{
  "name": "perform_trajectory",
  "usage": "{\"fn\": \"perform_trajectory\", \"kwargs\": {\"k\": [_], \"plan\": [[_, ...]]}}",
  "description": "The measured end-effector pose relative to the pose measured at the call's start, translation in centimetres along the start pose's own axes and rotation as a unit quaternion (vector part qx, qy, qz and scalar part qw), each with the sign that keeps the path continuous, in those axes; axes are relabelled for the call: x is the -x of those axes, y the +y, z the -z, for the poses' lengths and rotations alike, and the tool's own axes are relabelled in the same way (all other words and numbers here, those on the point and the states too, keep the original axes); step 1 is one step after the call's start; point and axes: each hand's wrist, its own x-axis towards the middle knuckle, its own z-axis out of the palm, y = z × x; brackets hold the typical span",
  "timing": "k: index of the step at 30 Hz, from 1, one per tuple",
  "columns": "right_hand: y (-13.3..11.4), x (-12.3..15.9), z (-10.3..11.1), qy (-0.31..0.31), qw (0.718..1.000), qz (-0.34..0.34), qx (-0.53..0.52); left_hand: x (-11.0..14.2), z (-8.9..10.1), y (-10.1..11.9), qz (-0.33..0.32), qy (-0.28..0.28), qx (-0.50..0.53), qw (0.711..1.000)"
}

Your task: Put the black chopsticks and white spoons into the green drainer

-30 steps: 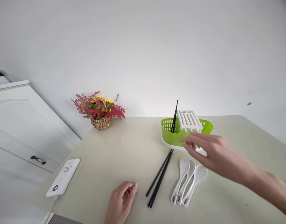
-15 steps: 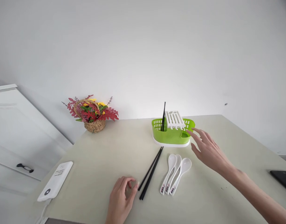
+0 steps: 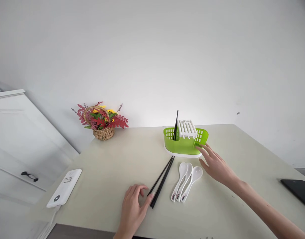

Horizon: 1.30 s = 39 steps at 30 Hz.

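Several black chopsticks [image 3: 163, 181] lie slanted on the table. My left hand [image 3: 136, 202] is at their near ends, its thumb and forefinger apart around the end of the leftmost one; whether they touch it I cannot tell. To their right, three white spoons [image 3: 187, 182] lie side by side, bowls pointing away from me. Behind stands a green cutlery basket [image 3: 183, 146] with a white slotted rack [image 3: 187, 128] on top and black chopsticks [image 3: 175, 126] upright in its left part. My right hand [image 3: 214, 162] is open and empty, fingertips at the basket's right front side.
A wicker basket of artificial flowers [image 3: 104, 133] stands at the back left by the wall. At the left edge lies a white power bank [image 3: 65, 187] with a cable. A black phone [image 3: 298, 191] lies at the right. A white cabinet [image 3: 23, 139] stands left of the table.
My view has turned rightward, bringing the phone in. My right hand moved from above the spoons to the basket's right side, its fingers spreading. My left hand moved right to the chopstick ends.
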Motion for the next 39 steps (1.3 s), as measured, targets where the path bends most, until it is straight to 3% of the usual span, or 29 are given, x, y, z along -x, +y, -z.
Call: {"fn": "perform_trajectory", "kwargs": {"k": [13,24,32,35,39], "plan": [[-0.7,1.1,1.0,-0.018,1.000,-0.002,-0.007,0.6,0.3,0.3,0.000,0.002,0.018,1.000],[-0.8,2.0,1.8,-0.028,1.000,-0.007,-0.006,-1.3,-0.4,1.3,-0.036,-0.006,-0.058,0.998],[-0.7,2.5,1.7,-0.035,0.999,-0.006,-0.016,-2.6,2.3,-0.5,-0.005,-0.099,-0.147,0.984],[-1.1,2.5,2.2,-0.022,1.000,-0.008,-0.021,-2.5,3.4,-1.8,0.006,-0.089,-0.174,0.981],[-2.9,2.5,4.3,0.056,0.997,-0.022,-0.044,-1.9,4.2,-3.2,0.010,-0.070,-0.182,0.981]]}}
